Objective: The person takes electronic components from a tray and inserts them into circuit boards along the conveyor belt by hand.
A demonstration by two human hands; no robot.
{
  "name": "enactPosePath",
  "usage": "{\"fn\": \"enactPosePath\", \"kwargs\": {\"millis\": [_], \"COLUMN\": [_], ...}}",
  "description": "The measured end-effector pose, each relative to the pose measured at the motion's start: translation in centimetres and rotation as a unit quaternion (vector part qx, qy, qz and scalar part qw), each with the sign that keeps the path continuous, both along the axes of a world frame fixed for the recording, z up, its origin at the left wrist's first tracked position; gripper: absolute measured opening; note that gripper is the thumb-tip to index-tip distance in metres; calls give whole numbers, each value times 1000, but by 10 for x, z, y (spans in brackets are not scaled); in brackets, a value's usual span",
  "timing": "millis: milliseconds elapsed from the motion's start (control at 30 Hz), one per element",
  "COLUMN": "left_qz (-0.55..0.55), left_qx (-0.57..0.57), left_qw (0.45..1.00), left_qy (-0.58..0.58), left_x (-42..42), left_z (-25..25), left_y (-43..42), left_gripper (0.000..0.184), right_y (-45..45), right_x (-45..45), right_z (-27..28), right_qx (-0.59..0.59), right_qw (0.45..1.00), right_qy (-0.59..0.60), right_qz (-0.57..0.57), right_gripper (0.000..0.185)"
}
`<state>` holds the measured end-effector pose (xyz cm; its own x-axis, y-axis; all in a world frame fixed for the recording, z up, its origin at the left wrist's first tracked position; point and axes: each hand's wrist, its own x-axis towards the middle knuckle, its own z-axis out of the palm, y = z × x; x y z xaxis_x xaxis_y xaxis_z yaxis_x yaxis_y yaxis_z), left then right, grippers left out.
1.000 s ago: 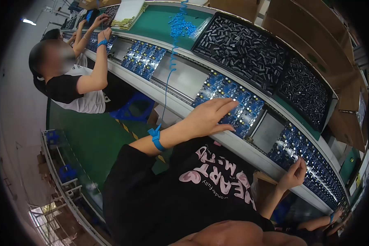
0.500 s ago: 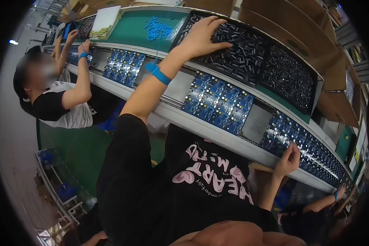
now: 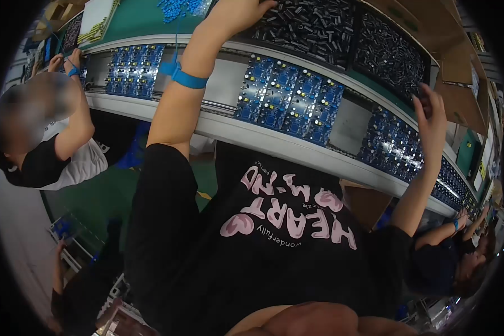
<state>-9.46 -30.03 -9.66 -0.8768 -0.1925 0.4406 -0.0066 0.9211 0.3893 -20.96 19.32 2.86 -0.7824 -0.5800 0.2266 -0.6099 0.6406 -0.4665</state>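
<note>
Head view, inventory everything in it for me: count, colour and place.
Circuit-board panels: several, blue, along the rail
Trays: two, black, upper right
Loose parts: countless, dark, in the trays
Small pieces: many, blue, on the green mat
Strips: several, yellow, by the white sheet
Cardboard boxes: several, brown, upper right
Co-workers: at least three, dark or black-and-white tops, left and right
Shirt: one, black, bottom centre
Wristband: one, blue, left wrist
Left hand: one, bare, at the trays' left end
Right hand: one, bare, near their right end

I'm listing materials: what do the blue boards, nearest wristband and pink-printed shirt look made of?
Boards: likely resin laminate, glossy blue; glare shows.
Wristband: perhaps rubber or fabric, fairly matte; it curves round the arm.
Shirt: probably soft cloth, matte black; it drapes.
</note>
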Motion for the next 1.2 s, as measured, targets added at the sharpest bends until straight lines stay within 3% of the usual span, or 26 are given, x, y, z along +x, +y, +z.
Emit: {"fn": "enactPosePath", "kwargs": {"millis": [167, 267, 333, 667, 767, 1133, 1200], "left_qz": [32, 54, 66, 156, 205, 91, 65], "left_qx": [17, 21, 19, -33, -105, -56, -47], "left_qw": [999, 998, 997, 987, 972, 994, 996], "left_qy": [-24, -37, -38, -33, 53, 34, 31], "left_x": [7, 8, 10, 41, 36, 7, 8], "left_z": [-10, -10, 1, 78, 47, 63, 70], "left_y": [-9, -12, -8, -29, -81, -80, -70], "left_gripper": [44, 42, 42, 38, 24, 21, 20], "right_y": [-46, -58, -64, -80, -79, -71, -68], "right_x": [-54, -72, -76, -39, -39, -6, 2], "right_z": [-7, -26, -32, -15, -17, 1, 4], "right_qx": [167, 160, 88, 42, 42, -54, -68], "right_qw": [983, 987, 990, 997, 995, 993, 996], "right_qy": [58, 9, 62, 45, 83, 97, 43], "right_qz": [-40, 33, 95, 47, 46, 50, 29], "right_gripper": [39, 38, 35, 23, 22, 22, 22]}}
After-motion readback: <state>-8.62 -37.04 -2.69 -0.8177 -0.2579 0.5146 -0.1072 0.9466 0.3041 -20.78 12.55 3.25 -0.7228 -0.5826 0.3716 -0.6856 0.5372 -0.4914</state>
